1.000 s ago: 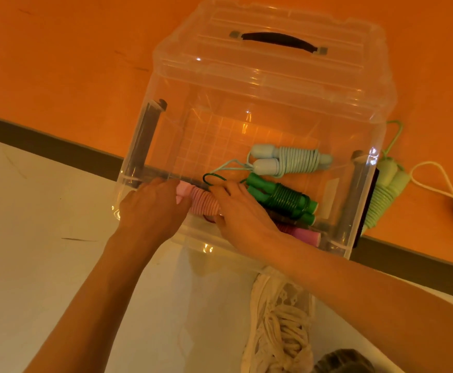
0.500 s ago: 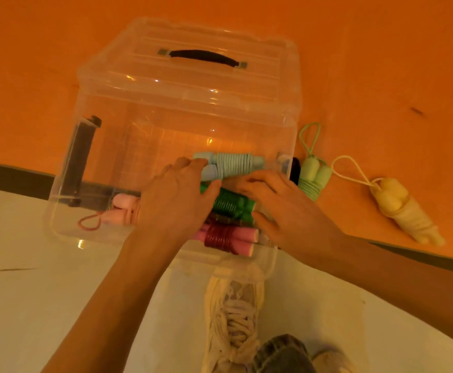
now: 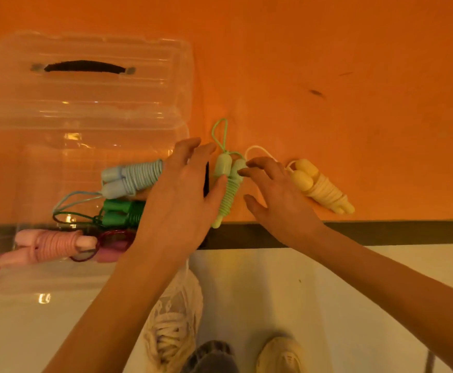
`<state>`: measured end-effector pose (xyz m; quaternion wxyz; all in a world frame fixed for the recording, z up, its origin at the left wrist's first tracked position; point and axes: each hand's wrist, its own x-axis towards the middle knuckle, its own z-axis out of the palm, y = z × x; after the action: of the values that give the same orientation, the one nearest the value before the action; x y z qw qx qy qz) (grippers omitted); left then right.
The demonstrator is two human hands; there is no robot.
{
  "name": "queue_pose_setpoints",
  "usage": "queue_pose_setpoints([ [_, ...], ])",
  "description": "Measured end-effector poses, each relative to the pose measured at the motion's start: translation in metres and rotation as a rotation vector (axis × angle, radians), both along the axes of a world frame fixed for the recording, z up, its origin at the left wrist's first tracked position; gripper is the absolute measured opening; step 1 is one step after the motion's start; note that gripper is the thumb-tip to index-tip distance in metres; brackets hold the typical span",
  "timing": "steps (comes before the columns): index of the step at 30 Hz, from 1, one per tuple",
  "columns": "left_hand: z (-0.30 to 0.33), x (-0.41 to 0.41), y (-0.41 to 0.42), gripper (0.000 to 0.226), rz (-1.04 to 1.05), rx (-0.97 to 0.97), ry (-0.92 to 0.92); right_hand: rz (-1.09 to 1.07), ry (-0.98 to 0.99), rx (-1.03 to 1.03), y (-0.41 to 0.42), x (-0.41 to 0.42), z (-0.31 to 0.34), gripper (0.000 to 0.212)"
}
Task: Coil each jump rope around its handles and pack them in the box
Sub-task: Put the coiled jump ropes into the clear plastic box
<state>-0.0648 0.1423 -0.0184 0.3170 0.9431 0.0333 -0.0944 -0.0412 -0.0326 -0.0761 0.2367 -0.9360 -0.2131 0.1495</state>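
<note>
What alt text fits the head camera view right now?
Both hands, left hand and right hand, reach for a light green coiled jump rope on the orange floor, between a clear box of coiled ropes and a yellow rope.

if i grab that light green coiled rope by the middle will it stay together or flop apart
The light green rope will probably lift as one stiff bundle, since tight coils bind both handles. Its loose loop at the far end will likely dangle. The rounded handles may roll if pushed sideways.

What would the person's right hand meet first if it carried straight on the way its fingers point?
Most likely the mint green coiled jump rope: the right hand is open, with fingertips pointing left at the rope's handle tops, apparently almost touching. Depth is unclear from this single view.
</note>
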Motion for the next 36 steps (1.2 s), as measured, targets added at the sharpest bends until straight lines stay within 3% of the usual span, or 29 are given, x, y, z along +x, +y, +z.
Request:
queue_pose_setpoints([
  [5,-0.017,0.006,-0.035,0.05,-0.07,0.046,0.034,-0.147,0.02,-0.053,-0.039,0.007,-0.019,0.048],
  [9,-0.035,0.007,-0.049,0.06,-0.081,-0.006,0.193,-0.287,0.02,-0.192,-0.064,0.007,-0.034,0.063],
  [16,-0.064,0.013,-0.065,0.074,0.005,0.014,0.244,-0.428,0.133,-0.417,-0.086,0.005,-0.056,0.085],
  [23,-0.085,0.018,-0.069,0.081,0.056,0.114,0.283,-0.484,0.114,-0.489,-0.098,0.006,-0.061,0.069],
  [29,-0.098,0.027,-0.081,0.077,0.084,0.267,0.362,-0.512,0.161,-0.426,-0.101,0.005,-0.061,0.058],
  [32,-0.106,0.032,-0.082,0.08,0.112,0.346,0.307,-0.543,0.196,-0.405,-0.098,0.006,-0.06,0.055],
  [36,-0.109,0.032,-0.083,0.083,0.133,0.267,0.233,-0.561,0.227,-0.379,-0.098,0.004,-0.058,0.055],
])
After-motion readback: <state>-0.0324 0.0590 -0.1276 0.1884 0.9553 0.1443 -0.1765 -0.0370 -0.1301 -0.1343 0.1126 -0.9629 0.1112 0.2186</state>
